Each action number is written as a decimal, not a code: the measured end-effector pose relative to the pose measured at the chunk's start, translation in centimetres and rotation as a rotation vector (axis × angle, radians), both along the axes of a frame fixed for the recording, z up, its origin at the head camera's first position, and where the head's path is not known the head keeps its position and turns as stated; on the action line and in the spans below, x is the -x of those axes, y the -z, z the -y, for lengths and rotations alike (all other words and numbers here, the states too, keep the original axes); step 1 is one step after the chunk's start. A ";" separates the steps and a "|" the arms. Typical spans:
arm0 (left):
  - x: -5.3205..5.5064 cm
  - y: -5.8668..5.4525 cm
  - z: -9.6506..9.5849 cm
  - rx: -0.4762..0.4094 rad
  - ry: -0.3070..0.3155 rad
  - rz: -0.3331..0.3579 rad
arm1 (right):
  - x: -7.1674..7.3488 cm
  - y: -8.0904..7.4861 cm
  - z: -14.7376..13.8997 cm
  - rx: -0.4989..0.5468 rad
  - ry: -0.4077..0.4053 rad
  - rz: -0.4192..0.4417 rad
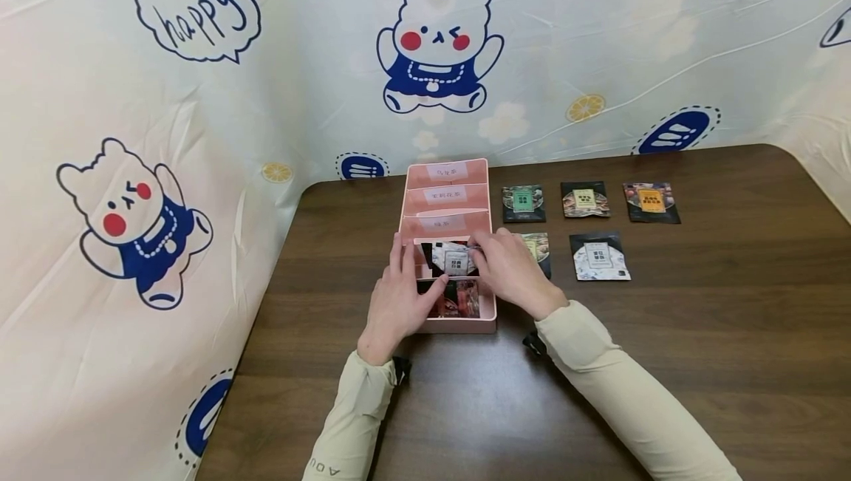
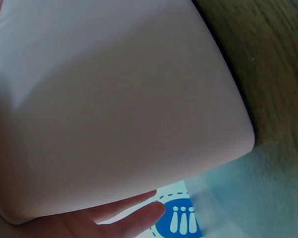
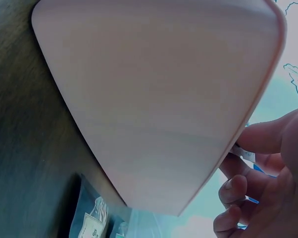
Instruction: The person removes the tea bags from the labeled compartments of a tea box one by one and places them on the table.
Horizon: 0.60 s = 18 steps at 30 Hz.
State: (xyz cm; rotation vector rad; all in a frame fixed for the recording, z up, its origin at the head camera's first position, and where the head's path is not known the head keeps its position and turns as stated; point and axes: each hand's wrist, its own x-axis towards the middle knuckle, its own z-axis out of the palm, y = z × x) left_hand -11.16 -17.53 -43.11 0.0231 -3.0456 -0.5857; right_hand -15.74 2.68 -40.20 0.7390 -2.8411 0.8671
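Note:
A long pink divided box [image 1: 457,326] stands on the table, its compartments bearing paper labels. My right hand [image 1: 512,267] reaches over the box's right rim and pinches the edge of a black-and-white tea packet [image 1: 456,261] between thumb and finger. That packet sits in the second compartment from the front. In the right wrist view, a bit of the pale packet [image 3: 245,153] shows between the thumb and fingers at the rim. My left hand [image 1: 402,292] rests on the left rim with fingers extended, its thumb reaching across the divider. Reddish dark packets [image 1: 459,300] lie in the front compartment.
Right of the box lie more packets: a green one [image 1: 523,204], a dark one with a cream label [image 1: 585,200], an orange-labelled one [image 1: 651,202] and a white-and-black one [image 1: 600,258]. Another [image 1: 541,252] is partly hidden behind my right hand. A printed cloth [image 1: 319,82] hangs behind the table.

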 end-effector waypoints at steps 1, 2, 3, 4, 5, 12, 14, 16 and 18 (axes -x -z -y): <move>0.0 0.0 0.0 0.000 -0.001 -0.001 | 0.0 0.0 -0.1 0.004 0.003 -0.009; 0.0 0.0 0.0 -0.001 -0.001 -0.001 | 0.0 0.0 -0.1 0.009 0.004 -0.019; 0.0 0.0 0.0 -0.003 -0.001 -0.002 | 0.0 0.0 -0.1 0.013 0.006 -0.027; 0.0 0.0 0.0 -0.007 -0.002 -0.003 | 0.1 0.0 -0.2 0.017 0.008 -0.034; 0.0 0.0 0.0 -0.009 0.000 -0.003 | 0.1 0.0 -0.2 0.019 0.010 -0.041; 0.0 0.1 0.0 -0.015 -0.003 0.013 | 0.1 -0.1 -0.4 0.054 0.021 -0.054; 0.0 0.0 0.0 -0.015 -0.002 0.020 | 0.1 -0.2 -0.5 0.068 0.024 -0.056; 0.0 0.0 0.0 -0.016 -0.002 0.027 | 0.1 -0.2 -0.6 0.078 0.027 -0.055; 0.0 0.0 0.0 -0.014 0.000 0.030 | 0.1 -0.3 -0.7 0.087 0.033 -0.053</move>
